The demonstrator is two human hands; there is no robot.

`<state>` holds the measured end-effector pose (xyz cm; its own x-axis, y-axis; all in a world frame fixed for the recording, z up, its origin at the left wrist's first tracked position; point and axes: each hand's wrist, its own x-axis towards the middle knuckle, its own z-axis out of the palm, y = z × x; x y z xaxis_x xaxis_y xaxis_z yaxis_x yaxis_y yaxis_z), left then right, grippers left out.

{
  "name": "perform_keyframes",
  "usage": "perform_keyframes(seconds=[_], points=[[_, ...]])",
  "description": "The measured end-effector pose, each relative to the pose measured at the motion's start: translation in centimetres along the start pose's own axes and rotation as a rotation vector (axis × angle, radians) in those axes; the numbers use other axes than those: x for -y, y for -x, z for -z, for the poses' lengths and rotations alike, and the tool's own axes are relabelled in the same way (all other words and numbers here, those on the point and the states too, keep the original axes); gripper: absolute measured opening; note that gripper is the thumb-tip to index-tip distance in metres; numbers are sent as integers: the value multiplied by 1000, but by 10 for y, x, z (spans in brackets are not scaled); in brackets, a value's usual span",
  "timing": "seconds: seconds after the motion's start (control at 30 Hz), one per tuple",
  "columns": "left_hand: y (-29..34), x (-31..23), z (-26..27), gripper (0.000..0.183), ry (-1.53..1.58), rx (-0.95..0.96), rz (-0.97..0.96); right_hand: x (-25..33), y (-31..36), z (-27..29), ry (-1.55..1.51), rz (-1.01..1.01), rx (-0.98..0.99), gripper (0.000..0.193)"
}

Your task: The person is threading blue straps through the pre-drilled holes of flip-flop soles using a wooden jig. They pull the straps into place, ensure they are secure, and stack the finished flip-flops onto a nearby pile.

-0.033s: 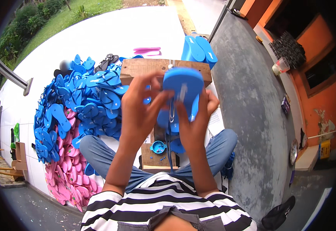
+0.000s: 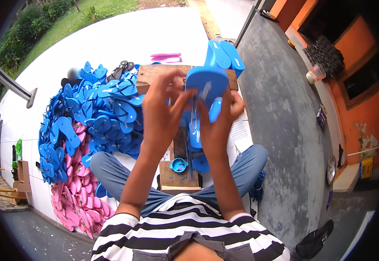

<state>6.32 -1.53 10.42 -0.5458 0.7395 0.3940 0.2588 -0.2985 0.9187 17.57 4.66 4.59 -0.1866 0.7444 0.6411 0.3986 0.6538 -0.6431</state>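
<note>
A blue flip-flop sole (image 2: pixel 207 83) is held up before me, tilted with its printed face toward me. My right hand (image 2: pixel 219 119) grips its right side, thumb on the face and fingers behind. At its left edge my left hand (image 2: pixel 162 102) has curled fingers and a thumb pressed to the sole; some fingertips are hidden behind it. A thin metal rod (image 2: pixel 193 124) hangs down between the hands, just below the sole. Under it lies another blue flip-flop (image 2: pixel 195 138), partly covered. A blue strap (image 2: pixel 190 163) dangles lower down.
A wooden block (image 2: pixel 148 75) stands behind my hands. A small blue bowl (image 2: pixel 179 165) with little pieces sits on a wooden board (image 2: pixel 168 179) between my knees. Heaps of blue flip-flops (image 2: pixel 106 122) and pink flip-flops (image 2: pixel 78 191) lie left. Blue soles (image 2: pixel 226 55) stand behind right.
The held sole has risen a little and moved slightly away from me. My left hand has shifted a bit right. More of the flip-flop underneath shows, and the dangling strap's end is higher.
</note>
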Motion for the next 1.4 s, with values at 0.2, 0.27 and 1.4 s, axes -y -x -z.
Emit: perform_keyframes(seconds=[0.2, 0.27, 1.4], points=[[-4, 22, -4, 35, -92, -129, -139, 0, -12, 0, -61, -28, -56, 93], [18, 53, 12, 27, -172, -205, -197, -16, 6, -1, -180, -110, -82, 76], [76, 53, 43, 13, 293, 190, -105, 1, 44, 79, -132, -34, 360, 25]])
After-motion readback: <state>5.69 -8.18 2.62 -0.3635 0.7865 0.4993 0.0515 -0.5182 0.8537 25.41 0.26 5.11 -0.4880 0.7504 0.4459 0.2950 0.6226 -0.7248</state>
